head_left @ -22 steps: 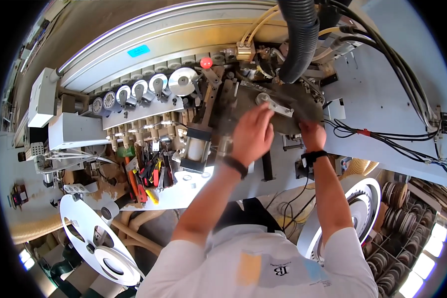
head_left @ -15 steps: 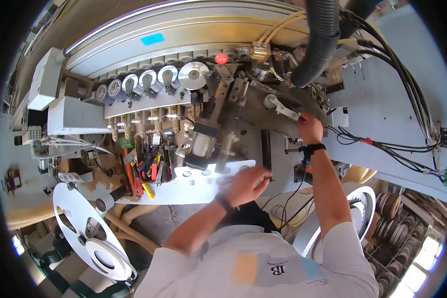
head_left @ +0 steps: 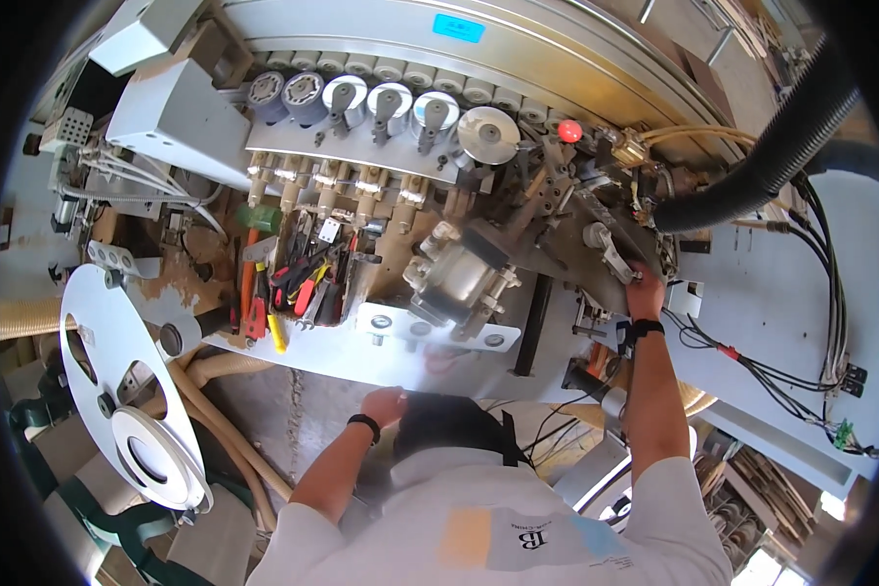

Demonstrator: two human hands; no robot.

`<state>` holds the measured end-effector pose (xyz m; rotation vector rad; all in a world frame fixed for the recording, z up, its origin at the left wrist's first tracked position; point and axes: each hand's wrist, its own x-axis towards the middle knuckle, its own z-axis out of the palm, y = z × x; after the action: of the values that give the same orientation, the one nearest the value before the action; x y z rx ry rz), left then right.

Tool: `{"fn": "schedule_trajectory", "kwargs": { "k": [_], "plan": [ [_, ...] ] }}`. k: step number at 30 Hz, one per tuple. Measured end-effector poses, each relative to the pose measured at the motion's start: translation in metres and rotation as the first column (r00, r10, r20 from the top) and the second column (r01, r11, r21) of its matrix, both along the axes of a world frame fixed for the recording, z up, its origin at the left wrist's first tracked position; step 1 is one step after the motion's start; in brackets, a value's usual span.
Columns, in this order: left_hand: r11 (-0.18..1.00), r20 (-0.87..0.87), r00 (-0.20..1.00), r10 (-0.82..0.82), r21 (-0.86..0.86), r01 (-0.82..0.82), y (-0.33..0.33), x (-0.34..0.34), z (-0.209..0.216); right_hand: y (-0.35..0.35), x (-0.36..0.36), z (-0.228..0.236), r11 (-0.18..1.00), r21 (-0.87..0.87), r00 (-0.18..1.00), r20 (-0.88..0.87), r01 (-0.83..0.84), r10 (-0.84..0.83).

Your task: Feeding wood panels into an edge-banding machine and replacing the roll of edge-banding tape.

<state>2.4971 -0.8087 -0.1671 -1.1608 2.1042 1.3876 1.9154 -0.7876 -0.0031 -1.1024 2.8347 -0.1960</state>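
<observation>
My right hand [head_left: 645,296] is closed on the end of a pale metal lever [head_left: 615,262], which pivots from a round knob on a dusty, slanted machine plate [head_left: 557,259]. My left hand [head_left: 386,403] hangs low in front of my body, beside the dark clothing at my waist and apart from the machine. Its fingers are mostly out of sight, so I cannot see whether they are curled. Between the two hands stands a blurred metal cylinder unit [head_left: 459,273], mounted behind a white bracket with round holes [head_left: 439,327].
Hand tools [head_left: 308,283] with coloured handles lie in a tray left of the cylinder. Silver rollers [head_left: 389,103] line the back. A black ribbed hose [head_left: 752,156] arches at right, above black cables [head_left: 825,283]. A large white reel [head_left: 132,391] stands at lower left.
My left hand has swung down and left, away from the bracket toward my waist. My right hand stays on the lever. The whole view has shifted and tilted.
</observation>
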Motion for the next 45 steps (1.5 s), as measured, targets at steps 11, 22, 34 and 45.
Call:
{"fn": "schedule_trajectory", "kwargs": {
  "k": [11,22,34,45],
  "plan": [
    [0.989,0.174,0.983,0.060,0.123,-0.082,0.013,0.021,-0.036,0.024,-0.013,-0.015,0.999,-0.045,0.991,-0.131,0.008,-0.014],
    [0.978,0.227,0.962,0.150,0.106,-0.178,0.026,0.041,-0.055,0.089,0.014,0.026,0.964,0.128,0.968,0.060,0.233,-0.242],
    [0.974,0.179,0.968,0.176,0.112,-0.198,0.023,0.042,-0.059,0.054,-0.013,0.009,0.988,0.020,0.988,0.025,0.155,-0.155],
    [0.967,0.215,0.952,0.217,0.087,-0.240,0.036,0.047,-0.065,0.063,-0.015,0.012,0.991,0.012,0.990,0.052,0.131,-0.131]
  ]
}}
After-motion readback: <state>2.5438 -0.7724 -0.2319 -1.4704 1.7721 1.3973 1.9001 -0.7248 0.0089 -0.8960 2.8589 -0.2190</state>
